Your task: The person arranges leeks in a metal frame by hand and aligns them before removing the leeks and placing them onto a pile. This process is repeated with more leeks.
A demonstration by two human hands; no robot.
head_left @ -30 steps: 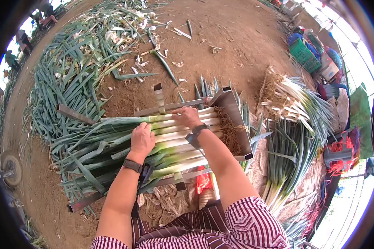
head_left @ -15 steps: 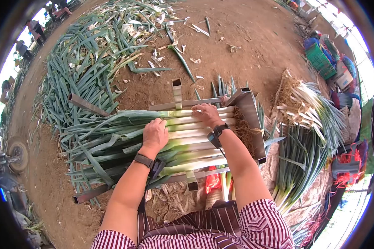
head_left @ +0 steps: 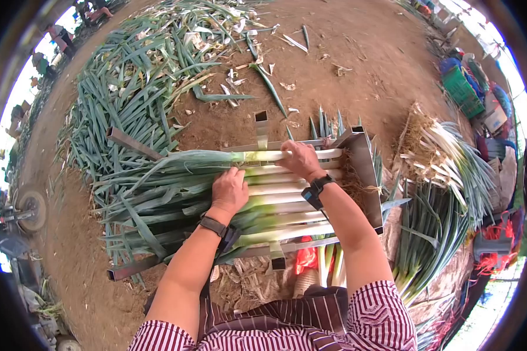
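Note:
Several leeks (head_left: 281, 205) lie side by side in a metal frame (head_left: 366, 169), with white stalks and roots to the right and green leaves to the left. My left hand (head_left: 231, 188) rests on the stalks near the start of the leaves, its fingers curled round a leek. Further right and higher, my right hand (head_left: 303, 159) has its fingers wrapped on the white part of the topmost leek (head_left: 263, 156). The roots (head_left: 357, 181) sit near the frame's right end plate.
Loose green leaves (head_left: 117, 105) are heaped at the upper left. A bundle of leeks (head_left: 439, 158) lies to the right on sacking. A green crate (head_left: 464, 92) stands at the upper right, a red bag (head_left: 306, 257) below the frame, and a wheel (head_left: 31, 210) at the left.
The whole view has shifted slightly right. My right hand has lifted the topmost leek a little away from the row; my left hand stays on the stalks.

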